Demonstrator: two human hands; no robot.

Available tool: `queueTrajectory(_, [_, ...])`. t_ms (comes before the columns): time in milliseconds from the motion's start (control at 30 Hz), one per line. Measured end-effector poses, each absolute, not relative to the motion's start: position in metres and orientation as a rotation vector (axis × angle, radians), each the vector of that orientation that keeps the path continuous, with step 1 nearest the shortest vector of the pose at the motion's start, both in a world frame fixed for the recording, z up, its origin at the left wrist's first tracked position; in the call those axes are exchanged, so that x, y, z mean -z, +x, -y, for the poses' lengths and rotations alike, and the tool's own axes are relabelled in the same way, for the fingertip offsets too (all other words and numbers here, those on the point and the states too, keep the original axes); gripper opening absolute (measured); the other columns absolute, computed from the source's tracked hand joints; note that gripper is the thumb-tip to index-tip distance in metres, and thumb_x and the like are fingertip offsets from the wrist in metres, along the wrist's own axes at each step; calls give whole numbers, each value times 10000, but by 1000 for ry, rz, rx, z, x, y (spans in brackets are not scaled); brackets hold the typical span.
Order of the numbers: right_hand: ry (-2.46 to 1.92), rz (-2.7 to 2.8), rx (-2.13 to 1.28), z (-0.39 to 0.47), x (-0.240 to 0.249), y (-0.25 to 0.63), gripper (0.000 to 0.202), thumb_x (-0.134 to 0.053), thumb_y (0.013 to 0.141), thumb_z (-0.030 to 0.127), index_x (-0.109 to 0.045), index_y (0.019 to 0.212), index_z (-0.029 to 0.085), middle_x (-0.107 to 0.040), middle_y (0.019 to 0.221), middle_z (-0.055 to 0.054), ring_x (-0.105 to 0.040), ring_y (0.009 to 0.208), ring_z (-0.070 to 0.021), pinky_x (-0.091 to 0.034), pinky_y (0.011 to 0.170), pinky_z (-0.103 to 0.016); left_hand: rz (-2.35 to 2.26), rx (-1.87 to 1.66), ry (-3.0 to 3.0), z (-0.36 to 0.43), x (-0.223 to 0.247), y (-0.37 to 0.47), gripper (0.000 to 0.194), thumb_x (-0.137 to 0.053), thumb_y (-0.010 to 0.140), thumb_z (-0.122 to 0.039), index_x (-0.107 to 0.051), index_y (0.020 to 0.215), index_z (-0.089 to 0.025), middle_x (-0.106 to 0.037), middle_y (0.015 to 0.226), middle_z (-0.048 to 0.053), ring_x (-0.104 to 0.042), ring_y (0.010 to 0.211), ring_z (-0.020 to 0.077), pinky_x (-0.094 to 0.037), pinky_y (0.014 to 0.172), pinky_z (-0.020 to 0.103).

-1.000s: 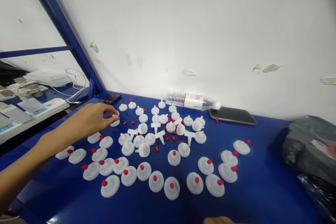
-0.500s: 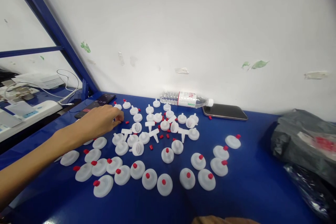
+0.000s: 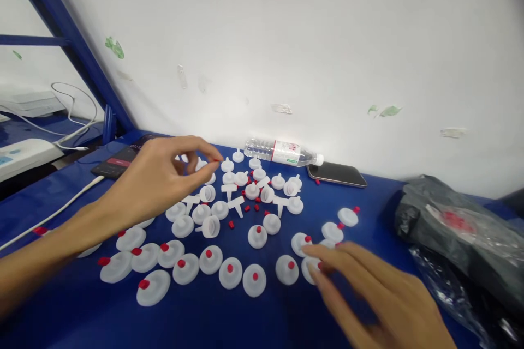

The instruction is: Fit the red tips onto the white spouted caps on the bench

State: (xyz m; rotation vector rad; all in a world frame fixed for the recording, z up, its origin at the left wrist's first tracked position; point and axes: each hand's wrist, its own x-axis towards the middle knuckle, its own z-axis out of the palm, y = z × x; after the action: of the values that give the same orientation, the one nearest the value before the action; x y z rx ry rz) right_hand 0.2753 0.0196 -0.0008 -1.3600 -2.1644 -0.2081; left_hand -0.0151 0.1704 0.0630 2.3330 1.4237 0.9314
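My left hand (image 3: 170, 172) is closed in a pinch on a small red cap (image 3: 216, 161), held above the far cluster of white plastic pieces. My right hand (image 3: 380, 294) reaches in from the lower right with fingers apart, over white discs with red caps (image 3: 302, 244); nothing shows in its grip. White round lids with thin spouts (image 3: 252, 191) lie in the middle, some tipped on their sides. Loose red caps (image 3: 231, 224) are scattered among them. A curved row of white discs with red tips (image 3: 254, 281) runs along the front.
A clear water bottle (image 3: 286, 152) lies along the wall, beside a dark phone (image 3: 338, 174). Another phone (image 3: 118, 162) is partly behind my left hand. A grey plastic bag (image 3: 458, 229) sits at the right. A white power strip (image 3: 30, 158) and cables are at the left.
My left hand has moved right and now pinches a visible red cap. My right hand has risen into view from the bottom edge. The view has shifted slightly.
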Motion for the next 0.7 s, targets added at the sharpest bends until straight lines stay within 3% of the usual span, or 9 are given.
queueTrajectory(200, [-1600,2272,117,-63,-21,266,195,-604,996,328,-736,1130,274,-790,963,-8,-761,719,-177,-535,544,-267,-1093,-1155,2009,-153,-61,3,116,-710,889,-323,-750,951,-234,-542,573,-49,-306,407,59,-249,356,205])
queueTrajectory(367, [-1704,2294,-96,-94,-26,241,103,-690,941,257,-775,989,289,-800,854,29,-733,660,-173,-494,568,-273,-915,-1290,2052,-148,-47,-1,83,-687,914,-243,-765,930,-220,-690,887,39,-519,580,90,-351,392,186])
queueTrajectory(533, [-1696,2304,-212,-104,-28,235,142,-656,956,208,-744,866,273,-772,801,26,-701,640,-167,-455,553,-275,-949,-1259,1964,-154,-43,-9,81,-721,909,-290,-772,944,-236,-702,870,42,-512,576,95,-344,387,184])
queueTrajectory(700, [-1573,1996,-493,-99,-41,244,162,-540,1042,364,-610,947,254,-774,1062,-40,-751,886,-200,-556,652,-283,-977,-1216,1888,-155,-38,-10,99,-746,903,-337,-779,928,-246,-716,852,40,-555,590,109,-399,410,193])
